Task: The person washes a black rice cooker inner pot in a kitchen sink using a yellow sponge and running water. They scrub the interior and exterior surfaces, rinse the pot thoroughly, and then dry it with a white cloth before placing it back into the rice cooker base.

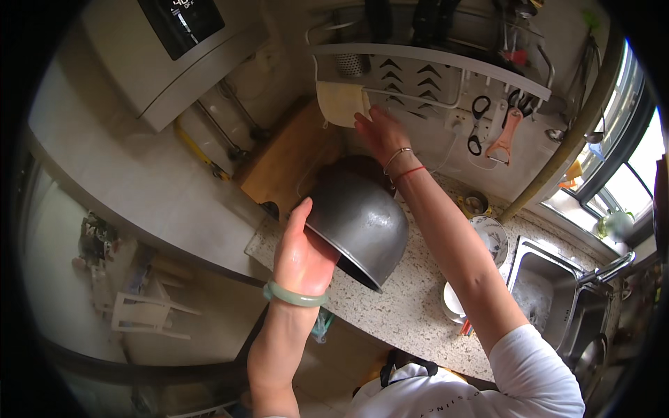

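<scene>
A dark grey metal inner pot [369,223], like that of a rice cooker, is tilted with its mouth toward the lower left above the counter. My left hand [304,258] is closed on its rim, the thumb on the outside and the other fingers hidden inside. A green bangle circles that wrist. My right hand [383,136] reaches past the pot, fingers stretched out, at the edge of a pale yellow cloth [340,103] hanging from a rail. Whether the fingertips touch the cloth, I cannot tell.
A speckled countertop [376,320] runs below, with a wooden board [282,157] against the wall. Scissors [478,125] and an orange peeler [507,136] hang from the rack [432,54]. Plates [490,237], a white bowl [453,301] and a sink [540,285] are on the right.
</scene>
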The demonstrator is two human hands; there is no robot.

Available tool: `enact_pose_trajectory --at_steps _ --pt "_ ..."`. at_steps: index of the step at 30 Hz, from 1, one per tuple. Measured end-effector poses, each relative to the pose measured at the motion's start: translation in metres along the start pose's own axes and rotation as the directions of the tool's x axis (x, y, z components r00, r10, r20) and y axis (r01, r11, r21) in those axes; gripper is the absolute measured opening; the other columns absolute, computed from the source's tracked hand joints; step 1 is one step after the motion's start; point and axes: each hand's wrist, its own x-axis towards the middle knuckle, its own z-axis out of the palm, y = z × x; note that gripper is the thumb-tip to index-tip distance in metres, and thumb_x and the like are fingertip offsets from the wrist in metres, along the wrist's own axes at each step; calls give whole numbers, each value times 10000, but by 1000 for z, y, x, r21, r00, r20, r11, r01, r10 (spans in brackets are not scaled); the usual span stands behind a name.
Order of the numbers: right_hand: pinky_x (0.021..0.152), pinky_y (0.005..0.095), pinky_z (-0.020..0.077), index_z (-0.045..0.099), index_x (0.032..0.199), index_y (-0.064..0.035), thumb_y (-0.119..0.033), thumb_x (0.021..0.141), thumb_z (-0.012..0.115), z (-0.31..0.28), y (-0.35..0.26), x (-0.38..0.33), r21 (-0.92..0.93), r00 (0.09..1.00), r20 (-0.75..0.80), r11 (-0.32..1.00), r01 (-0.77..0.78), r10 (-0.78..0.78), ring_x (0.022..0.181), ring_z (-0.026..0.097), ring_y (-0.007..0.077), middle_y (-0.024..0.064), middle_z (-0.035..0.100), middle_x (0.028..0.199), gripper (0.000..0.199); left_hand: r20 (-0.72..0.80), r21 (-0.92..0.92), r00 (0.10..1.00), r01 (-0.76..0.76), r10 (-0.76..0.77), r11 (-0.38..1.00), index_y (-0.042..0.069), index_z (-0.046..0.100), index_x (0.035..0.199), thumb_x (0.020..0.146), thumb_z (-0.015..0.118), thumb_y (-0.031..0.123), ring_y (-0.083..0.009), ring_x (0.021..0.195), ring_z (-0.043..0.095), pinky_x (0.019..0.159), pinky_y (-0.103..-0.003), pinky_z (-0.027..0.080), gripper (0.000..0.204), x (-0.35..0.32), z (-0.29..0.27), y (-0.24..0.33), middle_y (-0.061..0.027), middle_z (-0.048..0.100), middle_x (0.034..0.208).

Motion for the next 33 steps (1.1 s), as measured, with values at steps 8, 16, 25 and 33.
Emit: enact_pose_trajectory --at_steps 8,16,25,33 --pt "674 301 510 653 1105 0 -243 814 744 8 4 63 -830 970 -2 541 134 -244 800 620 168 49 651 841 389 48 43 999 6 -8 999 -6 536 1250 1003 490 249 -233 1150 549 1019 -398 416 358 42 12 23 -102 594 1256" --pt "791 273 464 640 1061 10 -215 844 616 18 -85 -88 -685 876 324 550 477 -357 884 571 119 43 646 950 313 2 62 999 -42 42 997 -4 514 1281 1016 477 342 -236 1194 533 1020 -403 430 438 29 -5 5 -109 582 1271" --pt "1144 489 224 569 1223 -55 -335 792 674 -22 -119 -286 -584 625 779 -312 749 42 1371 384 329 143 496 1382 524 126 166 992 -52 31 985 6 533 1272 1004 434 489 -192 1172 548 997 -340 437 561 -27 31 -82 -96 576 1268" --pt "1067 515 293 611 1204 -122 -262 758 642 -69 -196 -356 -588 646 736 -662 465 -200 1330 439 246 39 529 1347 469 262 437 959 -215 105 873 -6 569 1109 1031 356 480 -81 966 530 851 -247 458 537 -79 98 -184 -36 587 1058"
